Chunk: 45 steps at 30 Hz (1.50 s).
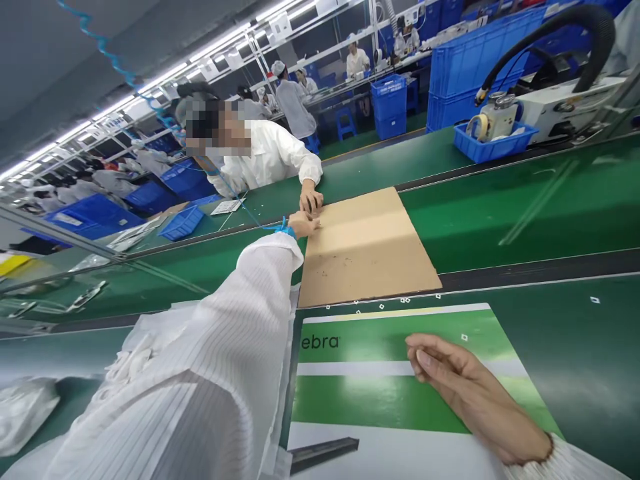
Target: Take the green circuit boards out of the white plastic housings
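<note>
My left hand [302,225], with a blue strap at the wrist, reaches far forward to the left edge of a flat brown cardboard sheet [367,247]. Its fingers are closed on that edge, right beside a co-worker's hand [311,199] at the same corner. The cardboard lies across the green belt and the near ledge. My right hand [460,383] is over a green and white printed sheet [350,400], fingers loosely curved, thumb apart, nothing visible in them. A dark grey bar [325,455] lies on the printed sheet's lower left.
Small white square pieces [381,307] are scattered along the near ledge. Across the belt a co-worker [270,153] leans in. A blue tray [495,141] with a small device stands back right. White bags [25,410] lie at left, and a blue coiled cord [107,50] hangs above.
</note>
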Tool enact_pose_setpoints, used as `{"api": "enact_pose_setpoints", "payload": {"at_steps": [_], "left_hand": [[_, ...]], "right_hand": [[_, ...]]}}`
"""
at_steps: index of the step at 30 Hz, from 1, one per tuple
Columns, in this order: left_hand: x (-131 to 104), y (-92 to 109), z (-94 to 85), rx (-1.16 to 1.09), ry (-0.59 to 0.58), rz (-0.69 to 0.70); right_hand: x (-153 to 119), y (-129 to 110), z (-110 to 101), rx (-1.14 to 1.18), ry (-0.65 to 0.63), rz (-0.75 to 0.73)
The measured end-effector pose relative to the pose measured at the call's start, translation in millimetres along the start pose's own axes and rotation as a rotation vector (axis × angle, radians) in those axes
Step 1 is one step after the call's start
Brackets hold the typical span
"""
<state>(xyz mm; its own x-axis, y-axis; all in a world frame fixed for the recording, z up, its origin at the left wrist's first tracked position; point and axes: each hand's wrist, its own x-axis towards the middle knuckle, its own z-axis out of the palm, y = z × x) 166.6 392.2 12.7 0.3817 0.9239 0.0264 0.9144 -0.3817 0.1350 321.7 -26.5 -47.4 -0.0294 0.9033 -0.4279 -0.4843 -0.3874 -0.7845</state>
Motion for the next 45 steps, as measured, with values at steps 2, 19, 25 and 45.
{"api": "enact_pose_setpoints", "payload": {"at_steps": [2, 19, 25, 45], "left_hand": [[-12, -3, -2.2, 0.038, -0.053, -0.003], [-337, 72, -26.5, -0.491, -0.471, 0.374], [-453, 85, 16.7, -0.706, -0.435, 0.309], [-446, 44, 26.4, -0.959, -0.222, 0.075]], "right_hand": [[0, -1, 0, 0.015, 0.004, -0.011], [-67, 1, 23, -0.806, 0.122, -0.383], [-123, 63, 44, -1.069, 0.073, -0.403], [-131, 91, 61, -1.215, 0.357, -0.469]]}}
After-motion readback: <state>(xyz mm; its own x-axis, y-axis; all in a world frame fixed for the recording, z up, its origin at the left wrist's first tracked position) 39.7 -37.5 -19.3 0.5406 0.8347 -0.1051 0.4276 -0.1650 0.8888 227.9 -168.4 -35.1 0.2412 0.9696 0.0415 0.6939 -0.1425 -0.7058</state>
